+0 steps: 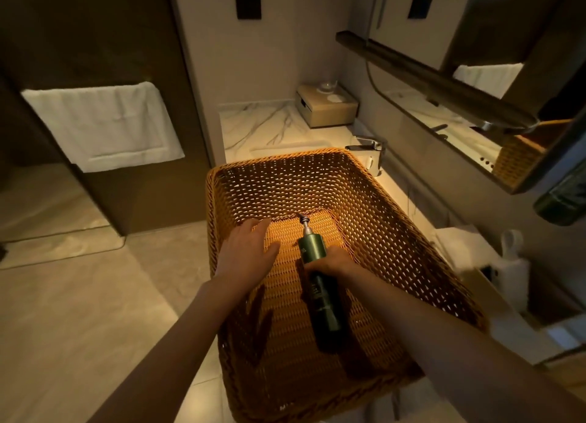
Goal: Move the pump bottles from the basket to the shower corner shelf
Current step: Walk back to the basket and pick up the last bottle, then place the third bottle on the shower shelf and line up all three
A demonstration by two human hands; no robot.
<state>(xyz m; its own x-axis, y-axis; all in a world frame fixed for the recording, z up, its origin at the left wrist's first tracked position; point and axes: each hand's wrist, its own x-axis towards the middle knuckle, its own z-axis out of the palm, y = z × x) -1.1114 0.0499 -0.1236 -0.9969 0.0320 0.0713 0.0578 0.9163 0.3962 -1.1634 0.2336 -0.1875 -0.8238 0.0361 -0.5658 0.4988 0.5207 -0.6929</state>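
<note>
A dark green pump bottle [312,248] lies in the wicker basket [396,207], its pump head pointing toward the far wall. My right hand [337,260] is closed around its middle from the right. A darker stretch continues below the hand toward me; I cannot tell whether that is the same bottle or a second one. Just left of the bottle, my left hand [250,254] hovers over the basket floor with fingers spread and nothing in it. No shower shelf is in view.
The basket rests on a marble counter [253,124] over the sink, with a chrome tap [371,149] at its far right corner. A beige box [326,108] stands behind it. A white towel [104,124] hangs at left, and a mirror [475,111] runs along the right wall.
</note>
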